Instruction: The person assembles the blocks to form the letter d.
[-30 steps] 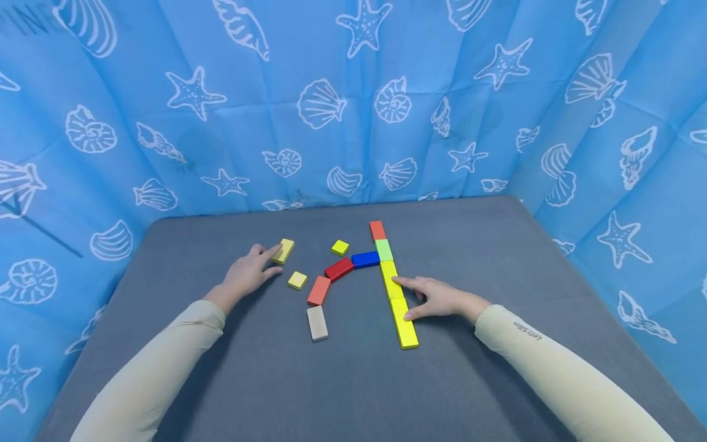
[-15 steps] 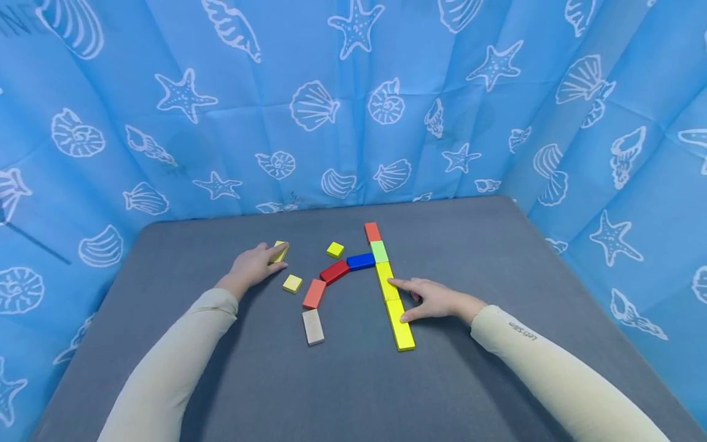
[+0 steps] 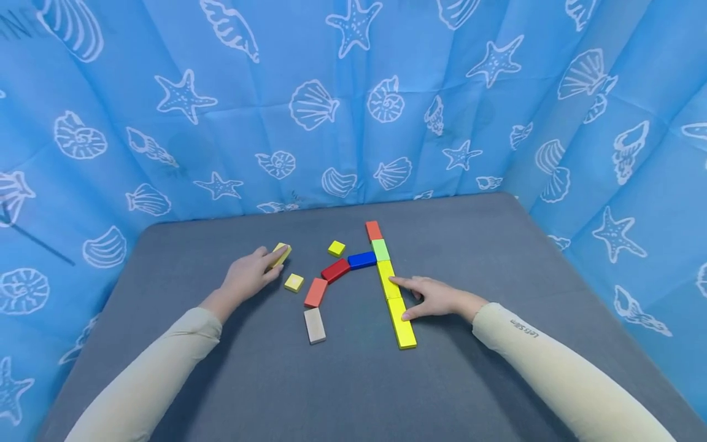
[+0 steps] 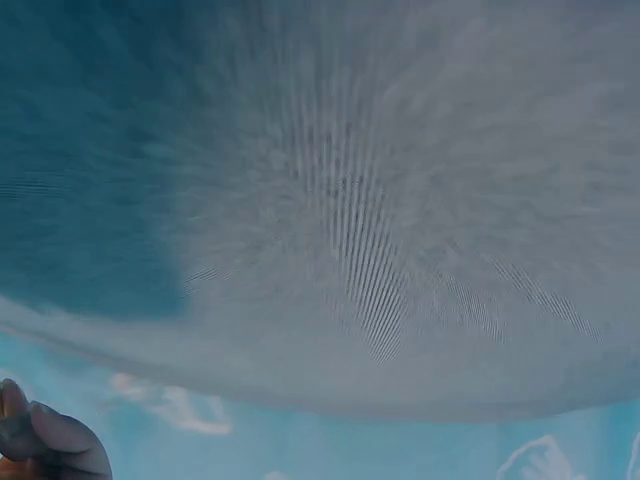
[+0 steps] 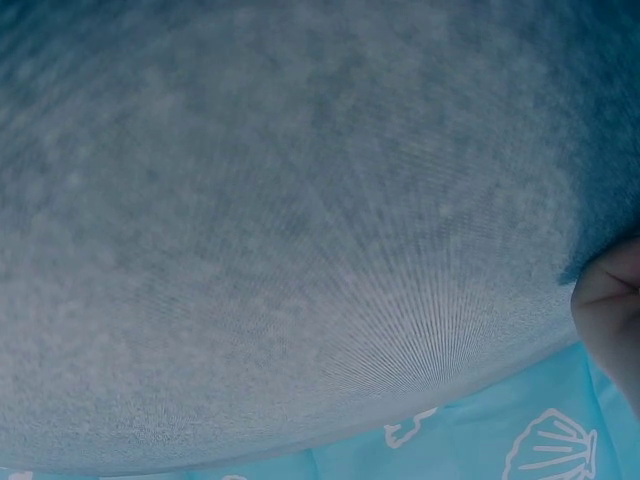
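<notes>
My left hand point(image 3: 247, 274) holds a pale yellow wooden block point(image 3: 283, 254) at the table's left, with the index finger across its top and the thumb at its near side. Fingers at the edge of the left wrist view show little of the grip. On the right, my right hand point(image 3: 439, 298) touches two long yellow blocks laid end to end: its index finger rests on the farther block point(image 3: 388, 279), its thumb on the nearer block point(image 3: 404, 331). A green block point(image 3: 380, 250) and an orange-red block point(image 3: 374, 230) continue that row away from me.
From the row, a blue block point(image 3: 362, 259), a red block point(image 3: 335, 270), an orange block point(image 3: 316, 293) and a plain wood block point(image 3: 315, 325) curve leftward and toward me. Two small yellow blocks point(image 3: 336, 248) lie outside the curve. A blue shell-print curtain point(image 3: 353, 153) borders the grey table point(image 3: 353, 393).
The pale yellow block under my left hand has turned slightly, and the left thumb has come closer to it. My right hand stays on the two long yellow blocks.
</notes>
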### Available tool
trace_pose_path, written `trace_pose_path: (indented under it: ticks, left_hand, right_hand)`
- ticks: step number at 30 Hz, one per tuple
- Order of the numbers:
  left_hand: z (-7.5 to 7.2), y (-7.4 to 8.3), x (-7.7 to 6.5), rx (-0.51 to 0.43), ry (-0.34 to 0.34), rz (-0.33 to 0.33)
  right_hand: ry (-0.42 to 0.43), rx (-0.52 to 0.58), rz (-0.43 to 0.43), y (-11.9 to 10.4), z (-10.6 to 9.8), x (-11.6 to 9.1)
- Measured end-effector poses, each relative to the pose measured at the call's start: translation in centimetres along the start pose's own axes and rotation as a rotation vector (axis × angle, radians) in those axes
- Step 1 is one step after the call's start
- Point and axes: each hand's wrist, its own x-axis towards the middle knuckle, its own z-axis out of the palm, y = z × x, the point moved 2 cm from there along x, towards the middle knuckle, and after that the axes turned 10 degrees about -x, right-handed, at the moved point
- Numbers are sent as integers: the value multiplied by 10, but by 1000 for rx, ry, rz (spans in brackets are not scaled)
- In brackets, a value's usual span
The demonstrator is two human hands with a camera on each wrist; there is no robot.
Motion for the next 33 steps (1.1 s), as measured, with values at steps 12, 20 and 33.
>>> trace_pose_path:
  ticks: [12, 20, 33]
  left_hand:
    - [-5, 54, -81, 23, 100, 325]
    - [15, 93, -110, -35, 47, 490]
    - [44, 144, -128, 62, -175, 397]
  right_hand:
    - [3, -8, -8, 2, 2, 3]
    - [-2, 2, -1, 2, 2, 1]
    - [-5, -4, -16, -2, -1, 0]
